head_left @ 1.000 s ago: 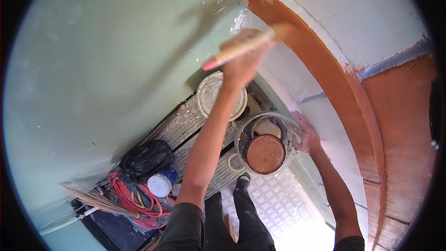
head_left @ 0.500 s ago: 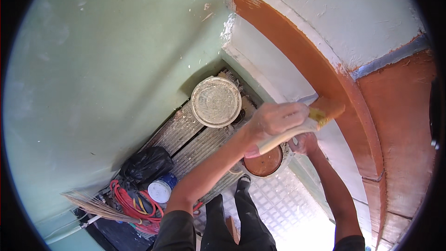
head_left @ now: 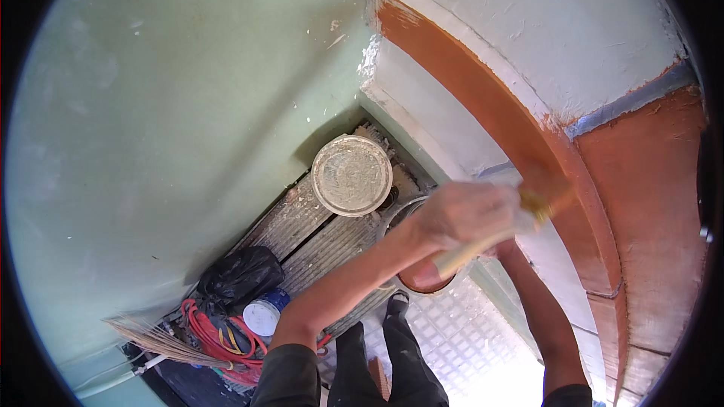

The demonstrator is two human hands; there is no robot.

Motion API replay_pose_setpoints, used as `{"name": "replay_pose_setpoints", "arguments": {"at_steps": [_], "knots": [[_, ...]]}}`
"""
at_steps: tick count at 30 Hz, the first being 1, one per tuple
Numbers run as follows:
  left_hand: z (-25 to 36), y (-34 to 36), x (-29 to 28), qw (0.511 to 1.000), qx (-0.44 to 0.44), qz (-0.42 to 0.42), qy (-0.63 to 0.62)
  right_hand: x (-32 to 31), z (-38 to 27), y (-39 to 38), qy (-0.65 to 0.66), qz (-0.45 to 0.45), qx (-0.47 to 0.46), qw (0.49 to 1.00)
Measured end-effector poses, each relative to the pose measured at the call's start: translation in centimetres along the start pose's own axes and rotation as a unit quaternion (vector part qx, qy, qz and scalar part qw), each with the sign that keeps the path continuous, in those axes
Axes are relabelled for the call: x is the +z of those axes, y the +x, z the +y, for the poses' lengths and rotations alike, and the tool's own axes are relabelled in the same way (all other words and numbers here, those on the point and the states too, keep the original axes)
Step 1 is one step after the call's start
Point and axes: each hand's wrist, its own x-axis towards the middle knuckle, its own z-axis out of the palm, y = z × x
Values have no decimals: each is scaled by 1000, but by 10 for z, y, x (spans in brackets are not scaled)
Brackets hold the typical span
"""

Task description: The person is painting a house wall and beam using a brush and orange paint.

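Note:
My left hand [head_left: 475, 215] is closed around a paintbrush [head_left: 473, 250] with a pale handle and a yellowish metal band. Its bristle end, smeared by motion, is over the orange-brown curved band [head_left: 490, 90] on the wall. Below the brush is a pail [head_left: 427, 288] with orange-brown paint inside, partly covered by my left hand and the handle. My right hand [head_left: 505, 250] is at the pail's right rim and appears to grip it. Most of its fingers are hidden behind the brush and left hand.
A lidded round bucket [head_left: 352, 175] stands on the worn plank bench [head_left: 320, 249] by the green wall [head_left: 188, 105]. Nearer are a black plastic bag [head_left: 240, 279], a blue-and-white can [head_left: 264, 315], a red hose [head_left: 207, 332] and a twig broom [head_left: 166, 343]. Tiled floor [head_left: 467, 339] lies below.
My left hand and the brush have shifted right and slightly down, with the brush now blurred. More of the pail's far rim shows. My right hand is more covered.

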Motion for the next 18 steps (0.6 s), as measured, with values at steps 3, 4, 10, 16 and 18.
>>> {"name": "replay_pose_setpoints", "arguments": {"at_steps": [3,4,10,16,18], "knots": [[-7,-5,-22,990,-83,-105,53,-2,-23,20,22,37,-65,997],[-26,-7,-37,972,-152,-140,112,-4,-29,24,24,37,-67,997],[-107,20,-90,920,-245,235,197,-8,-31,27,-8,45,-76,996],[-70,2,-40,984,-66,131,100,-10,-29,22,-18,44,-75,996],[-70,0,-45,989,-52,77,119,-13,-26,21,-18,42,-74,996]]}}
